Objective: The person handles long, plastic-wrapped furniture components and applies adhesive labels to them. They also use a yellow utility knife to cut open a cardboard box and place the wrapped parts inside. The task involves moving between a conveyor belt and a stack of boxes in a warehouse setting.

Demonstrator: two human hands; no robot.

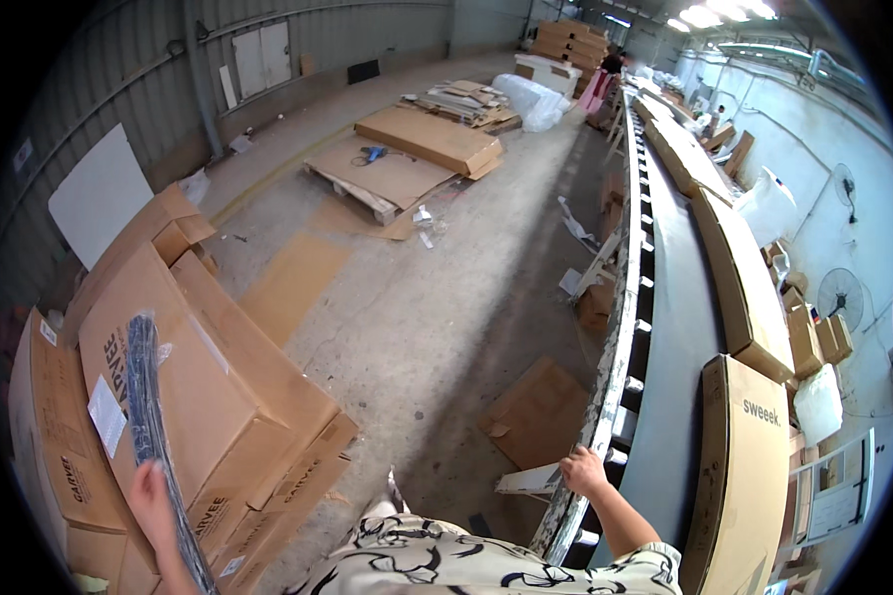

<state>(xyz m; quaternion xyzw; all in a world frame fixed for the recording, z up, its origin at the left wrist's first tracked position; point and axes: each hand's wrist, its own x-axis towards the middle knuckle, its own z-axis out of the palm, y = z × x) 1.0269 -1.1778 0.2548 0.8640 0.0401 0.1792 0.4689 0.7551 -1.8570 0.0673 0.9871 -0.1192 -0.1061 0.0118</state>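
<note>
My left hand (150, 504) is closed at the side of a long, dark bundle wrapped in clear plastic (144, 387). The thumb side lies against the wrap, and the far fingers are partly hidden. That bundle stretches from the lower edge of the picture up across a large brown carton (204, 382) on my left. A white paper label (108, 415) shows on the carton beside it. My right hand (583, 471) is curled over the worn, white-painted side rail (605, 397) of a conveyor on my right, and nothing loose shows in it.
Long cartons (747, 466) line the conveyor belt (672, 297). Stacked cartons (298, 486) stand at my left. Flat cardboard (541, 412) lies beside the conveyor legs. Farther off, a pallet (352, 198) bears cardboard and a blue tool (372, 155). A person (598, 94) stands by the conveyor's far end.
</note>
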